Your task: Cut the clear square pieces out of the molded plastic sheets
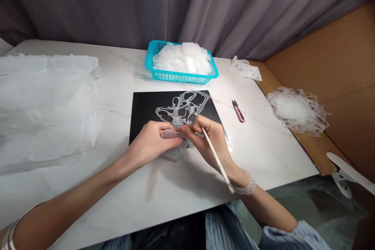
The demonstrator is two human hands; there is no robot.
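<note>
A lacy, translucent white film shape (183, 105) lies on a black board (143, 109), with its lower part under my hands. My left hand (150, 142) is at the near edge of the board, its fingers closed on a small pink object (170, 134). I cannot tell what that object is. My right hand (209, 140) pinches a thin pale stick (216, 160), whose tip is hidden among the fingers. The fingertips of both hands nearly meet over a crumpled piece of the film (177, 152).
A turquoise plastic basket (175, 76) heaped with white translucent pieces stands behind the board. Pink-handled thread snips (238, 111) lie to the right on the white marble table (263, 152). A round lacy white piece (294, 109) rests beyond the table's right edge, and a large plastic sheet (43, 105) covers the left.
</note>
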